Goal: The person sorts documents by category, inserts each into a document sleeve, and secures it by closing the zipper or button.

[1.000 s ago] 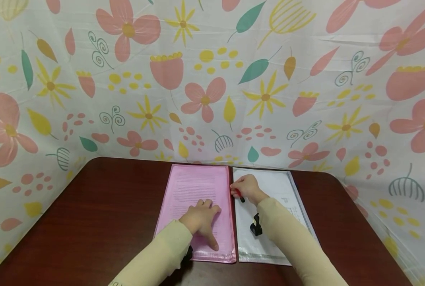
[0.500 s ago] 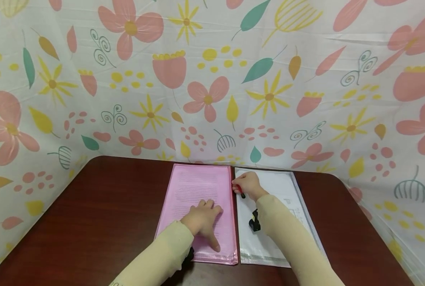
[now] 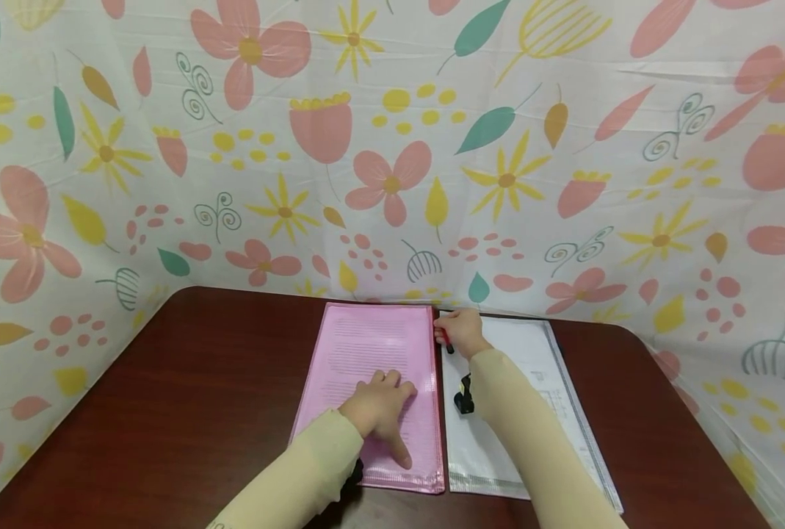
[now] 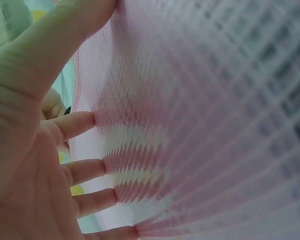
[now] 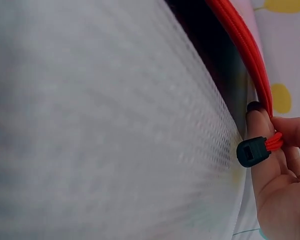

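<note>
A pink mesh zip pouch (image 3: 372, 345) with a printed sheet inside lies on the dark wooden table (image 3: 200, 382). My left hand (image 3: 384, 408) rests flat on its near half with fingers spread; the left wrist view shows the fingers (image 4: 75, 125) pressing the pink mesh (image 4: 200, 125). My right hand (image 3: 461, 332) is at the pouch's far right corner and pinches the zipper pull (image 3: 445, 342). In the right wrist view the fingers (image 5: 280, 165) hold the black tab (image 5: 251, 151) on its red cord, below the red zipper (image 5: 240, 40).
A white mesh pouch (image 3: 531, 367) holding papers lies just right of the pink one, under my right forearm. A flowered cloth (image 3: 392, 147) walls in the table's back and sides. Bare tabletop stretches to the left.
My right hand has slid the zipper pull away from me along the pink pouch's right edge, toward the far corner. The left hand has stayed pressed on the pouch.
</note>
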`<state>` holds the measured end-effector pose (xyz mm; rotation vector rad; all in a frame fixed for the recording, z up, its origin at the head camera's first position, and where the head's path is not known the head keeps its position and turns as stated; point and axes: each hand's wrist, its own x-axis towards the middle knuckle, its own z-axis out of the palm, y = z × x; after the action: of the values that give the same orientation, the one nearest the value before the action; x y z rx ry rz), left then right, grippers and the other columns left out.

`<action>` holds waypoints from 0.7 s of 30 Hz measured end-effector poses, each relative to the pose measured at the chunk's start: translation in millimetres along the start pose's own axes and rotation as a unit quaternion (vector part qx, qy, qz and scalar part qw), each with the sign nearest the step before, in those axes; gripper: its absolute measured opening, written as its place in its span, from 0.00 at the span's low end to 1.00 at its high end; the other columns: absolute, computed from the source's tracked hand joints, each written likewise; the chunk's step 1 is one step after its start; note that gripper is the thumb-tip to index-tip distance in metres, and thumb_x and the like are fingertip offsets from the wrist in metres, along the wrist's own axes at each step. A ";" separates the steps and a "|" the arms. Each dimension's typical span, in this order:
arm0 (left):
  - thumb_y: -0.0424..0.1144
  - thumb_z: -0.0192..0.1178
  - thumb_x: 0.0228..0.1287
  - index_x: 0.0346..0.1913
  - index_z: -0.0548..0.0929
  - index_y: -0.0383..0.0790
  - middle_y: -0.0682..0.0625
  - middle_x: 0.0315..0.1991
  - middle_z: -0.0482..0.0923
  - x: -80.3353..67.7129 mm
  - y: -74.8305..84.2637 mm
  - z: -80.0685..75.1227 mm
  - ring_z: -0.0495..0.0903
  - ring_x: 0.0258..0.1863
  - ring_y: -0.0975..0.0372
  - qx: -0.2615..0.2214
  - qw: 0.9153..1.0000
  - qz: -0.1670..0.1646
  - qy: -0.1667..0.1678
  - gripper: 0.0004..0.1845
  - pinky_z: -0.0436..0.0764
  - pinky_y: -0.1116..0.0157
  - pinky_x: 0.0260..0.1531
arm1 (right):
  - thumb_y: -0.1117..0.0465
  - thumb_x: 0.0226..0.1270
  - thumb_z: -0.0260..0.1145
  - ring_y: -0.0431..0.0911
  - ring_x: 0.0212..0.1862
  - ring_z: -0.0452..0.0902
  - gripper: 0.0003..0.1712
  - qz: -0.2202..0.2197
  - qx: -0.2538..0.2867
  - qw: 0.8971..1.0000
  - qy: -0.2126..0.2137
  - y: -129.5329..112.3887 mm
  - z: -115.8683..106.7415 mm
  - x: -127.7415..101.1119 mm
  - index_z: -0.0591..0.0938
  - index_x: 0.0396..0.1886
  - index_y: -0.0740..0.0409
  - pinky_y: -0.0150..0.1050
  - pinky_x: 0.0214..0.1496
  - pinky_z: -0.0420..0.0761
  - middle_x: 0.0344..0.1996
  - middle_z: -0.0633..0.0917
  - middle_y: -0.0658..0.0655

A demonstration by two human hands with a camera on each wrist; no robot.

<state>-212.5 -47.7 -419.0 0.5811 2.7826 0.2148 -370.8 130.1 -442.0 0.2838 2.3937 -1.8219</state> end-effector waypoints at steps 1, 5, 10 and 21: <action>0.65 0.78 0.13 0.63 0.69 0.54 0.46 0.64 0.64 -0.1 0.3 0.5 0.64 0.60 0.52 -0.001 1.000 0.000 0.000 0.60 0.71 0.49 0.54 | 0.70 0.59 0.64 0.40 0.20 0.80 0.12 0.000 0.000 1.000 0.004 -0.4 0.6 1.1 0.80 0.40 0.76 0.35 0.30 0.84 0.19 0.83 0.56; 0.64 0.79 0.13 0.63 0.69 0.53 0.46 0.63 0.65 -1.4 1.1 2.7 0.65 0.60 0.52 0.002 1.000 0.001 0.004 0.60 0.72 0.49 0.53 | 0.70 0.59 0.64 0.39 0.19 0.80 0.11 -0.005 0.004 1.000 0.021 0.6 3.1 5.3 0.81 0.39 0.76 0.34 0.29 0.83 0.18 0.83 0.55; 0.65 0.78 0.12 0.63 0.69 0.52 0.45 0.64 0.65 -2.0 2.5 5.0 0.65 0.60 0.52 0.002 1.000 0.004 0.007 0.60 0.72 0.48 0.53 | 0.70 0.59 0.64 0.39 0.20 0.79 0.11 -0.018 0.002 0.999 0.050 1.8 6.8 11.1 0.82 0.39 0.75 0.32 0.29 0.82 0.21 0.83 0.56; 0.66 0.78 0.12 0.64 0.68 0.54 0.46 0.65 0.64 -2.7 6.5 4.2 0.65 0.61 0.52 0.012 1.000 0.008 0.001 0.61 0.72 0.48 0.54 | 0.66 0.62 0.63 0.39 0.22 0.78 0.11 -0.034 -0.058 0.996 0.061 6.4 -2.4 20.1 0.83 0.40 0.70 0.31 0.26 0.80 0.24 0.84 0.57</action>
<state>-206.4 -42.6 -421.0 0.6101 2.7876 0.1861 -388.9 135.6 -451.5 0.3127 2.6115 -1.7306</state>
